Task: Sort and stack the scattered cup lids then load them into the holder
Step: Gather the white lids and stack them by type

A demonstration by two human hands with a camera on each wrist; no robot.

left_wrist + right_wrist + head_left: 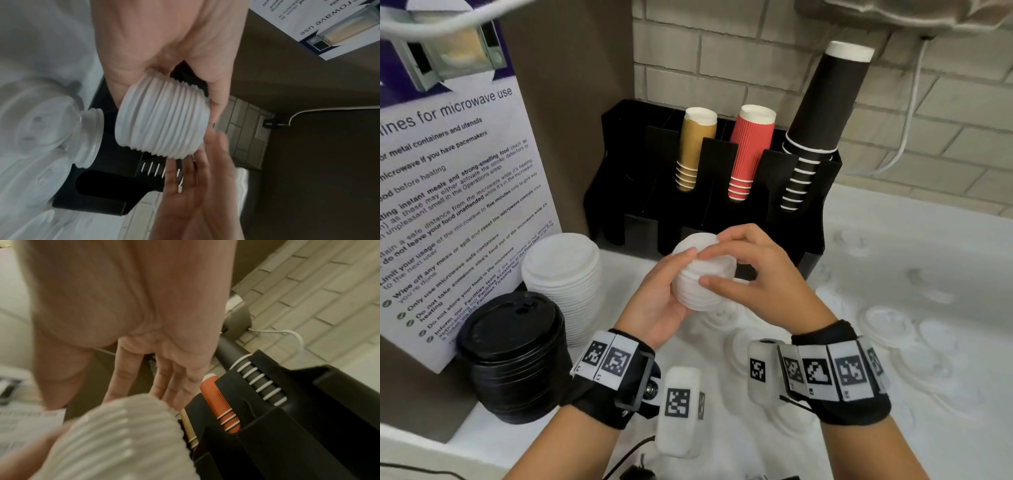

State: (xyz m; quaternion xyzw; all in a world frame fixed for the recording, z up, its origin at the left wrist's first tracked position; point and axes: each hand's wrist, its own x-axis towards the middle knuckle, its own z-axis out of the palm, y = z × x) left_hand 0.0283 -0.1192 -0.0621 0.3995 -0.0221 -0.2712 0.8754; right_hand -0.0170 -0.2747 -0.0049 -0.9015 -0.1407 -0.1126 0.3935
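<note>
Stack of white cup lids (pixel 702 274), nested, held above the desk (pixel 893 240) before the black holder (pixel 722 219): light, thin, probably slippery plastic, apt to fan apart, best cupped around its ribbed sides, as left hand (pixel 654 301) wraps it, right hand (pixel 756 274) steadying with straight fingers.

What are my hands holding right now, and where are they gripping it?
A stack of white lids: the left hand grips its ribbed side; the right hand's straight fingers touch its top and side.
</note>
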